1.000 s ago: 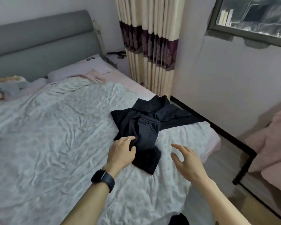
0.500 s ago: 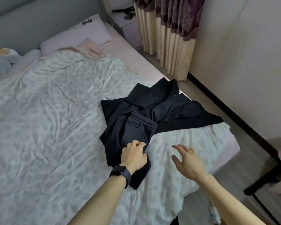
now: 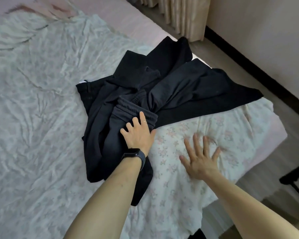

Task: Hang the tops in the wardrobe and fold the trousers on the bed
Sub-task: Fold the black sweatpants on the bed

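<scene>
Crinkled floral quilt [image 3: 33, 100] is spread wide. Soft black trousers [image 3: 110, 135], waistband gathered, are heaped mid-bed among dark garments [image 3: 179, 87]. Left hand [image 3: 140, 135] is pressed flat on them, fingers straight. Right hand [image 3: 200, 161] is splayed flat on the quilt.

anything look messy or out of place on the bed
The black clothes lie in a crumpled, overlapping heap near the corner of the bed, none folded yet. The left hand rests flat on them.
</scene>
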`<action>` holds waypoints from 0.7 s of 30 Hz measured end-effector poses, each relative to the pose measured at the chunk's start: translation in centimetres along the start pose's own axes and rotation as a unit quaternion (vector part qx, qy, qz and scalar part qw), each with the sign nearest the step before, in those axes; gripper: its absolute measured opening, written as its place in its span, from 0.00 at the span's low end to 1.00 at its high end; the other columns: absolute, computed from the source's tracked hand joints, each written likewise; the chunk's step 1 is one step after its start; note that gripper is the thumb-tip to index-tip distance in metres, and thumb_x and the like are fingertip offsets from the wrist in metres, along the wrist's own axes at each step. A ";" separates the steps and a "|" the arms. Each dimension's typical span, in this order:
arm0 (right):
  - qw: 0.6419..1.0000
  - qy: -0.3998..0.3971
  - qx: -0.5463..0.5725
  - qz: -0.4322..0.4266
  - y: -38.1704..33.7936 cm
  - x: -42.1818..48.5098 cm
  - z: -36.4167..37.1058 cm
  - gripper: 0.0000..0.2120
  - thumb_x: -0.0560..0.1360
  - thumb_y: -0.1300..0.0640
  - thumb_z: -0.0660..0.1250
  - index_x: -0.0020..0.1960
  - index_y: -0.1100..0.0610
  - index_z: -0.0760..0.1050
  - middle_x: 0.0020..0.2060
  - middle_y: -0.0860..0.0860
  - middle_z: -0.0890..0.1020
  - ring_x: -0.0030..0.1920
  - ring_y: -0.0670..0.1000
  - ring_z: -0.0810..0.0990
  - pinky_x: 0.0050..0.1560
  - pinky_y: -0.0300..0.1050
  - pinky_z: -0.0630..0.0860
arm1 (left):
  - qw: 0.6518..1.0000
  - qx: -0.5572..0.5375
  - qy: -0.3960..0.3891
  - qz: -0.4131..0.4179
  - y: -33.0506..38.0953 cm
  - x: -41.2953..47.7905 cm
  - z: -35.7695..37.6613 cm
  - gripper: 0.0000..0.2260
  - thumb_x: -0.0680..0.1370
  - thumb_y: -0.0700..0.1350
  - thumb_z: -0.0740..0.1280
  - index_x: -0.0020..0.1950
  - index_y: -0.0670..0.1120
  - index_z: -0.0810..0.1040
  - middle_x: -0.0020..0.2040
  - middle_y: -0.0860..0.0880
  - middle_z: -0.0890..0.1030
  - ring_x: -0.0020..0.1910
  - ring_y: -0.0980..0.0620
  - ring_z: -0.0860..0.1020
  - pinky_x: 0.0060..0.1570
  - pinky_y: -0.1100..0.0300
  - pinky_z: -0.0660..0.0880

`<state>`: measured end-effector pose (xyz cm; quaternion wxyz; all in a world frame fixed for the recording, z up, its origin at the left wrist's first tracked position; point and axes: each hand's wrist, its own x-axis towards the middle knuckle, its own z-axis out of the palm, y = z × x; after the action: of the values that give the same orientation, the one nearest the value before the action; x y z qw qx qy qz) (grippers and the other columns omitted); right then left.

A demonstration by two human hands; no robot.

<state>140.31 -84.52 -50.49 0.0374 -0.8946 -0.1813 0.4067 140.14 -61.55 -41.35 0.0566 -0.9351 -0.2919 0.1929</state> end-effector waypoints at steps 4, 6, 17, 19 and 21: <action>0.992 -0.122 -0.030 0.007 -0.8 1.1 -2.1 0.37 0.78 0.30 0.44 0.75 0.37 0.22 0.73 0.45 0.20 0.74 0.57 0.20 0.68 0.79 0.34 | 0.986 -0.162 -0.035 -0.006 -1.3 0.4 -1.5 0.21 0.81 0.48 0.60 0.75 0.52 0.69 0.55 0.49 0.83 0.55 0.44 0.79 0.57 0.48 0.72; 0.987 -0.156 -0.029 0.011 -0.8 0.3 -4.7 0.38 0.79 0.34 0.51 0.79 0.38 0.30 0.77 0.45 0.26 0.78 0.58 0.27 0.70 0.79 0.42 | 0.955 -0.293 -0.035 -0.031 -2.4 -1.1 -4.0 0.18 0.80 0.48 0.62 0.70 0.54 0.76 0.54 0.51 0.84 0.53 0.48 0.80 0.55 0.51 0.77; 0.892 0.169 0.394 -0.144 -12.2 -15.1 -17.4 0.53 0.67 0.33 0.76 0.81 0.40 0.48 0.78 0.41 0.54 0.70 0.47 0.70 0.67 0.48 0.75 | 0.784 -0.618 -0.061 0.005 -19.1 -13.9 -23.3 0.15 0.67 0.45 0.67 0.49 0.54 0.88 0.47 0.53 0.87 0.51 0.54 0.84 0.53 0.57 0.77; 0.866 0.171 0.429 -0.189 -14.7 -18.1 -19.9 0.56 0.65 0.38 0.81 0.80 0.35 0.46 0.73 0.36 0.53 0.61 0.44 0.75 0.59 0.44 0.78 | 0.770 -0.636 -0.044 0.024 -22.6 -16.6 -26.6 0.14 0.68 0.39 0.67 0.45 0.53 0.88 0.43 0.47 0.87 0.44 0.53 0.84 0.44 0.60 0.77; 0.878 0.140 0.399 -0.223 -17.5 -21.4 -21.2 0.58 0.64 0.45 0.83 0.80 0.33 0.46 0.70 0.38 0.57 0.58 0.45 0.76 0.57 0.43 0.79 | 0.765 -0.642 -0.015 0.043 -26.8 -20.3 -29.1 0.17 0.71 0.32 0.66 0.43 0.52 0.88 0.40 0.47 0.86 0.41 0.53 0.83 0.39 0.64 0.77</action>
<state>137.96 -74.07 -17.33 0.5057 -0.7876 -0.1913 0.2956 122.27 -50.80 -2.12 -0.5697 -0.7618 -0.3074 -0.0233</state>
